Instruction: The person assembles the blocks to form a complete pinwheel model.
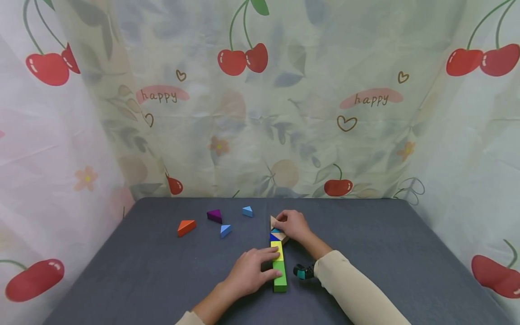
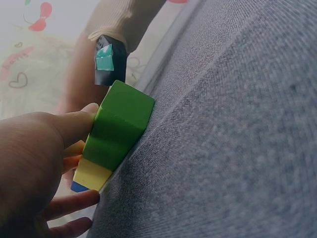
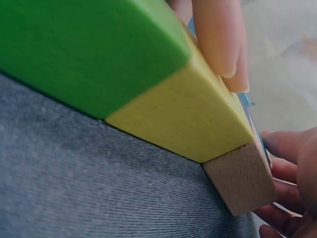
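A straight row of blocks runs away from the near side of the table, with a green block point(image 1: 280, 276) nearest and a yellow block point(image 1: 277, 245) behind it. Beyond these lie a dark blue triangular block point(image 1: 274, 237), a plain wooden block point(image 1: 281, 236) and a lighter blue piece point(image 1: 276, 230). My left hand point(image 1: 248, 271) rests on the row, thumb on the green block and fingertips on the yellow one, fingers fairly straight. At the far end my right hand point(image 1: 294, 225) pinches a plain wooden triangular block point(image 1: 273, 222), partly hidden by its fingers.
Loose triangular blocks lie left of the row: an orange one point(image 1: 187, 227), a purple one point(image 1: 215, 216) and two light blue ones point(image 1: 225, 231). A dark wrist device point(image 1: 303, 271) sits by the right sleeve. A patterned curtain point(image 1: 308, 149) encloses the dark tabletop point(image 1: 154, 275).
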{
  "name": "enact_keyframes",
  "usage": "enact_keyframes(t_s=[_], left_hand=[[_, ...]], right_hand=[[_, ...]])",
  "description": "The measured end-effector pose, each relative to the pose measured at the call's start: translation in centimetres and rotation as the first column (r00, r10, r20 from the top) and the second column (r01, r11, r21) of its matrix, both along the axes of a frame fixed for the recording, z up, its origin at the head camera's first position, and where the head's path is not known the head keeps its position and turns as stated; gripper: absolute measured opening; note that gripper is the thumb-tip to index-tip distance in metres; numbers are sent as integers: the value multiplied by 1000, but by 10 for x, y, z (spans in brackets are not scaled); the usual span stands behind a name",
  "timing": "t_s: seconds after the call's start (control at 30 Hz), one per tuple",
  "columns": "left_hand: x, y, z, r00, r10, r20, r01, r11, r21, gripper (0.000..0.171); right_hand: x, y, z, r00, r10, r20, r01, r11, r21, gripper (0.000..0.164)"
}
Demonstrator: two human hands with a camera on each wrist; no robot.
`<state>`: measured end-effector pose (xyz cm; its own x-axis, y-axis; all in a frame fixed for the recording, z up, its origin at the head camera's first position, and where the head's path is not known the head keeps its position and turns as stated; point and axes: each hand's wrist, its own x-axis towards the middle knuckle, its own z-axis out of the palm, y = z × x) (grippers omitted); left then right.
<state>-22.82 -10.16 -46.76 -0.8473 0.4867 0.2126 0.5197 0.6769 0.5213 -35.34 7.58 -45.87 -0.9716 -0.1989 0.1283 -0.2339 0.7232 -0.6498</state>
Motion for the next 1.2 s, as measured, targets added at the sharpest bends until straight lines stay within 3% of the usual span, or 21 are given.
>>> enact_keyframes(t_s=[0.5, 1.2], left_hand=[[0, 0, 0, 1000, 0, 4, 0, 1000, -4, 48], [-1, 0, 2, 999, -10, 38, 10, 1000, 1, 49]], right_hand=[[5, -1, -2, 999, -11, -46, 11, 1000, -1, 16], [2, -1, -4, 1000, -3, -26, 2, 999, -41, 16]])
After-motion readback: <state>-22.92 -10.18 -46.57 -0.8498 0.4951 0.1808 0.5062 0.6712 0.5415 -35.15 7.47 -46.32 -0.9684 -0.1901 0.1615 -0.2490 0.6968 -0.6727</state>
